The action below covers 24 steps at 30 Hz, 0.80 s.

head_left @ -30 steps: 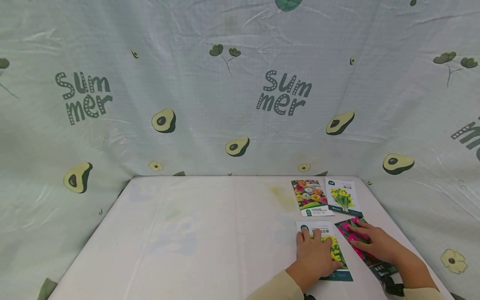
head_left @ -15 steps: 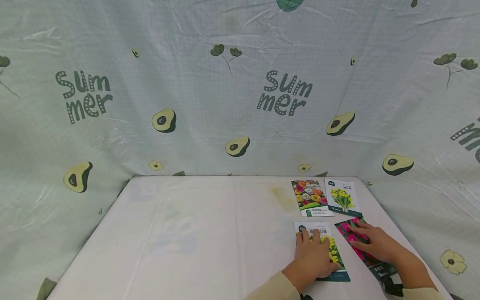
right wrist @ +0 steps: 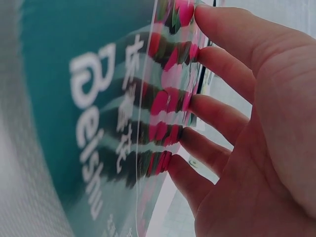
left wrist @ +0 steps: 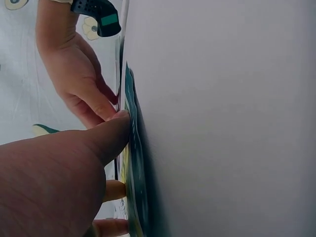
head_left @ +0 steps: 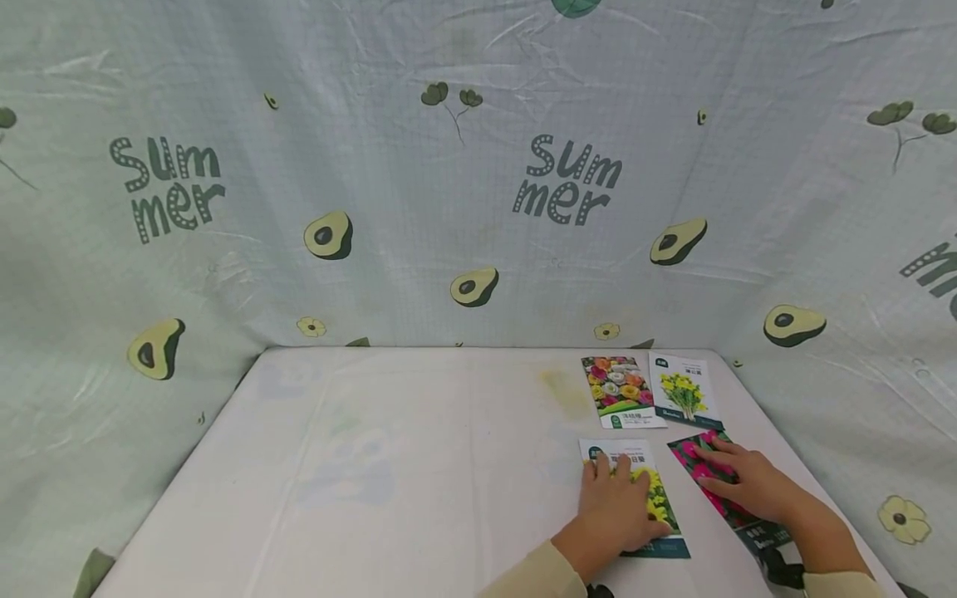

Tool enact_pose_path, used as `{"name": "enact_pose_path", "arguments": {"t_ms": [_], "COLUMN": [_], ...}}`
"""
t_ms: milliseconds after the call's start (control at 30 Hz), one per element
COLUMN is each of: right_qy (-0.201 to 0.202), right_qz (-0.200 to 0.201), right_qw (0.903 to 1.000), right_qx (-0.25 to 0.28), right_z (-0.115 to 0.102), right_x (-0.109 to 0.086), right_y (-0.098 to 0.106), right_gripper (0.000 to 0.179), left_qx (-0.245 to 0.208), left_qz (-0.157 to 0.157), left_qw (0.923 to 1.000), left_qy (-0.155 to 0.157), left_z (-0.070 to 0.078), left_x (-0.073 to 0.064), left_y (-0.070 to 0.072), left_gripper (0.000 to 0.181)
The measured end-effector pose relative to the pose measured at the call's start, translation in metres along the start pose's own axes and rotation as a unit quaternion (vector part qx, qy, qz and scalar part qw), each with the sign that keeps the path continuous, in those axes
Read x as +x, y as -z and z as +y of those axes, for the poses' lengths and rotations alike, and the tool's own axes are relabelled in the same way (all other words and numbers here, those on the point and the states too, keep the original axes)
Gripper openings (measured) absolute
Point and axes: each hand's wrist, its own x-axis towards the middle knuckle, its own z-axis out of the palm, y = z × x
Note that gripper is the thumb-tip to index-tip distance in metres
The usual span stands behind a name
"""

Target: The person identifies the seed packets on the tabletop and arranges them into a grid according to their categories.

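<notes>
My left hand (head_left: 615, 508) rests with spread fingers on a seed packet (head_left: 662, 502) printed with yellow flowers. In the left wrist view the thumb and fingertips press on the face of that packet (left wrist: 138, 173), whose teal end shows beside the thumb. To its right, my right hand (head_left: 751, 483) lies with its fingertips on a seed packet (head_left: 691, 455) of pink flowers, set at a slant. Seen from the right wrist, all the fingertips touch the glossy pink-flower face, and the teal end with white lettering faces the camera. The hands cover parts of both packets.
Behind the hands lie a seed packet (head_left: 617, 390) with mixed-colour flowers and another white packet (head_left: 684, 394) with a yellow bunch, their edges meeting. All of them are on the right side of a white-covered table (head_left: 359, 465). A printed avocado cloth (head_left: 404, 183) hangs around it.
The left hand and the yellow-flower packet under it have slid a little to the left. The right hand and the pink-flower packet have stayed in place.
</notes>
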Motion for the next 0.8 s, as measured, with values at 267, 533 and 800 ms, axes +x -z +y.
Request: {"name": "enact_pose_path", "arguments": {"t_ms": [267, 533, 800], "right_qy": [-0.014, -0.016, -0.003], "right_qz": [-0.008, -0.012, -0.003], "right_qw": [0.9999, 0.9998, 1.0], "right_qx": [0.0, 0.001, -0.002], "right_z": [0.0, 0.003, 0.003], "right_x": [0.003, 0.003, 0.002], "right_y": [-0.001, -0.002, -0.001], "right_gripper": [0.078, 0.08, 0.076], "left_qx": [0.006, 0.004, -0.005], "left_qz": [0.009, 0.011, 0.01], "left_qw": [0.9999, 0.9999, 0.9999], "left_qy": [-0.001, 0.0, 0.01], "left_z": [-0.009, -0.015, -0.02], "left_x": [0.0, -0.002, -0.007], "left_y": [-0.001, -0.003, 0.001], "left_gripper": [0.072, 0.068, 0.064]}}
